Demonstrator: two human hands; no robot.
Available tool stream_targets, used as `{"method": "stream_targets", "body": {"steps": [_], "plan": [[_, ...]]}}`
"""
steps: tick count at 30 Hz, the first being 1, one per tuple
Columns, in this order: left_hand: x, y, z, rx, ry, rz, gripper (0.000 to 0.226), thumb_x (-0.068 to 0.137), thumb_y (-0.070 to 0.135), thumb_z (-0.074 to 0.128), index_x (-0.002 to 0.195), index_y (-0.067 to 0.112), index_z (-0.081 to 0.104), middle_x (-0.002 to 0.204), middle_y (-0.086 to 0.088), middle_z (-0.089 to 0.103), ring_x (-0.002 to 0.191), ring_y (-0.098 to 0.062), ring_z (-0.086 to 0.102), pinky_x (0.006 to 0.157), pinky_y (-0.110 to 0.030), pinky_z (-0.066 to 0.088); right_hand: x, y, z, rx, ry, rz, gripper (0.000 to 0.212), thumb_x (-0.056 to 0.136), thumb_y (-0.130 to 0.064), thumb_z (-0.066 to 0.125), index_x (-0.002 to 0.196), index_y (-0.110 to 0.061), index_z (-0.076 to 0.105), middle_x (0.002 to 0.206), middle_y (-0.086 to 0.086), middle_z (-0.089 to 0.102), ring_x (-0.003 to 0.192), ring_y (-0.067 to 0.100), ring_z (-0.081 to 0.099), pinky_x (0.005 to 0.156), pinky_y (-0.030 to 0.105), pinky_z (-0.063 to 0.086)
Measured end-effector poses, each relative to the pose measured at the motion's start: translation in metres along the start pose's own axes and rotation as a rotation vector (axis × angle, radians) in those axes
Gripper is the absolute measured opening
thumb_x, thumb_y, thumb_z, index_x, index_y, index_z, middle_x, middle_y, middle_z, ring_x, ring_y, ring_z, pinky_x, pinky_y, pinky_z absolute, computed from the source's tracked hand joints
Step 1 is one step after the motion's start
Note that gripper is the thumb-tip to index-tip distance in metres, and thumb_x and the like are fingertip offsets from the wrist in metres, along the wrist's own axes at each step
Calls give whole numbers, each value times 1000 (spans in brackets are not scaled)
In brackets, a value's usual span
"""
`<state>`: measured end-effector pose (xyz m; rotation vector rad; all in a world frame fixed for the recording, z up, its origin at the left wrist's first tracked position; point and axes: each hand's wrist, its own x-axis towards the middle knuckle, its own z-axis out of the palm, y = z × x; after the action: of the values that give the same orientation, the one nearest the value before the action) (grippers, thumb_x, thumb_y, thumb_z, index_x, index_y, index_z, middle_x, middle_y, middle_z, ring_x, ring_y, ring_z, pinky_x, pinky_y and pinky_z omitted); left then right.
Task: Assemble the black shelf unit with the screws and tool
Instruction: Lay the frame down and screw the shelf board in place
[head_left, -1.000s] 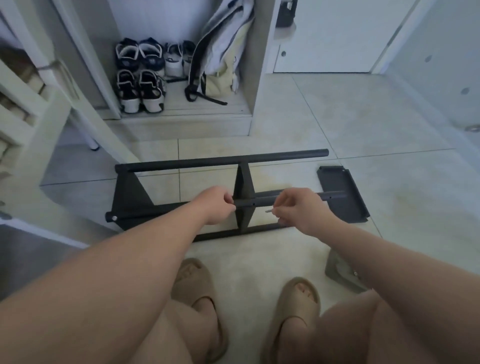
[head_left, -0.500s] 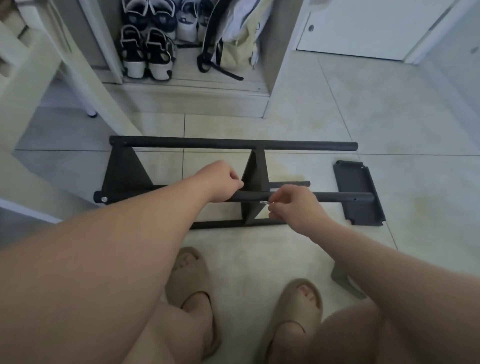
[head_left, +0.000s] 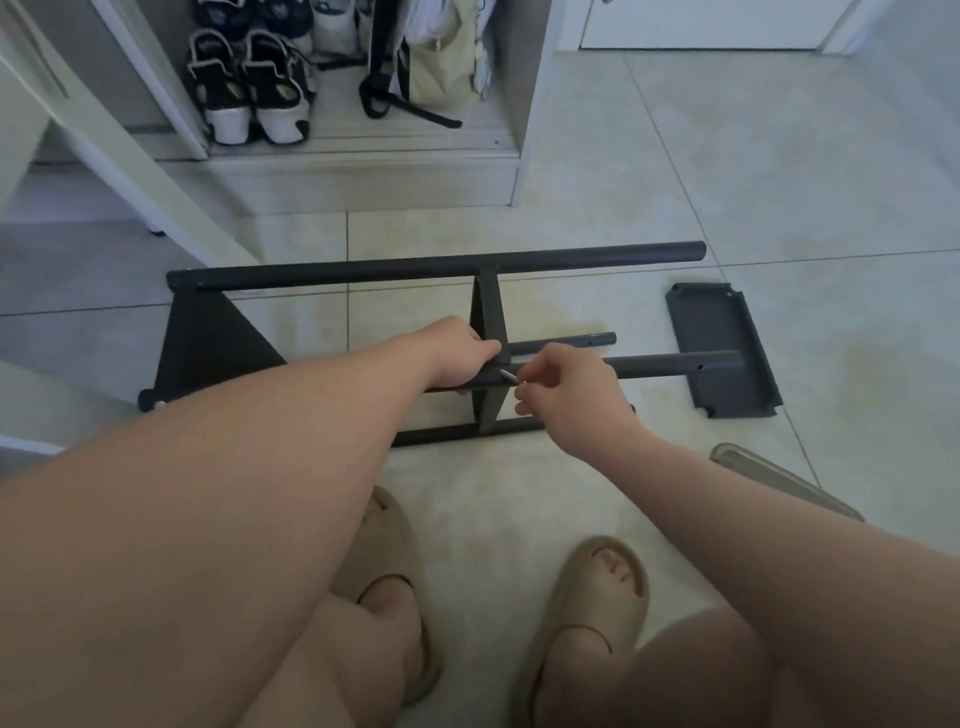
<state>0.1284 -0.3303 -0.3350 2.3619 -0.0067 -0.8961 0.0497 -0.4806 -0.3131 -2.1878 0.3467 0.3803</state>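
The black shelf frame (head_left: 436, 264) lies on its side on the tiled floor, with long tubes, a panel at its left end and a middle panel (head_left: 487, 312). My left hand (head_left: 460, 353) grips the near upper tube just left of the middle panel. My right hand (head_left: 563, 387) pinches a small silver tool (head_left: 508, 376) whose tip sits at the tube beside that panel. The tube (head_left: 675, 364) runs on to the right, bare. A loose black end panel (head_left: 719, 348) lies flat on the floor at the right.
A low cupboard with shoes (head_left: 249, 93) and a bag (head_left: 436, 62) stands behind the frame. A white slanted post (head_left: 130, 150) crosses at the left. A grey flat piece (head_left: 779, 480) lies by my right arm. My feet in beige slippers (head_left: 597, 597) stand close below.
The view has tilted down a little and drawn nearer. My right hand has shifted slightly at the tube with the silver tool. My left hand keeps its grip.
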Motion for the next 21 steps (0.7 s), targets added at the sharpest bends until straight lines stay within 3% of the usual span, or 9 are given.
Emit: {"method": "stream_targets", "body": {"steps": [2, 4, 8, 11, 16, 21], "plan": [[1, 4, 1, 12, -18, -7, 44, 103, 37, 44, 98, 5, 74, 74, -7, 71, 76, -22, 59, 68, -30, 40, -2, 1, 1, -2, -1, 2, 20, 96, -11, 61, 83, -26, 60, 87, -1, 73, 77, 11, 74, 44, 11, 43], [1, 7, 1, 31, -41, -15, 43, 103, 36, 44, 101, 5, 74, 72, -3, 70, 77, -21, 58, 71, -31, 41, -4, 2, 2, -22, -1, -5, 19, 96, -12, 62, 83, -27, 59, 86, -1, 74, 80, 14, 74, 51, 16, 49], [1, 9, 0, 48, -58, -30, 45, 103, 37, 44, 101, 6, 76, 72, 0, 69, 76, -19, 56, 67, -31, 40, -6, 8, 0, -13, -4, -10, 12, 96, -15, 62, 86, -22, 62, 83, -2, 74, 66, -6, 67, 40, 8, 36], [1, 8, -1, 48, -67, -33, 45, 103, 37, 43, 102, 7, 76, 72, 1, 68, 81, -20, 56, 74, -31, 41, -8, 12, -2, 15, -15, -5, 13, 96, -11, 61, 86, -20, 61, 83, 0, 74, 60, -16, 60, 40, 6, 35], [1, 9, -2, 26, -81, -63, 45, 103, 43, 45, 107, 10, 75, 76, -2, 71, 86, -24, 60, 90, -35, 48, -8, 9, -1, 76, -9, -6, 14, 95, -9, 62, 86, -20, 62, 86, -1, 74, 67, -2, 69, 43, 7, 39], [1, 9, -2, 32, -75, -77, 47, 102, 45, 45, 107, 10, 76, 96, -8, 76, 99, -27, 65, 98, -38, 47, -7, 9, 2, 68, -14, 0, 15, 95, -9, 62, 85, -21, 63, 84, -2, 73, 65, -2, 69, 43, 8, 41]]}}
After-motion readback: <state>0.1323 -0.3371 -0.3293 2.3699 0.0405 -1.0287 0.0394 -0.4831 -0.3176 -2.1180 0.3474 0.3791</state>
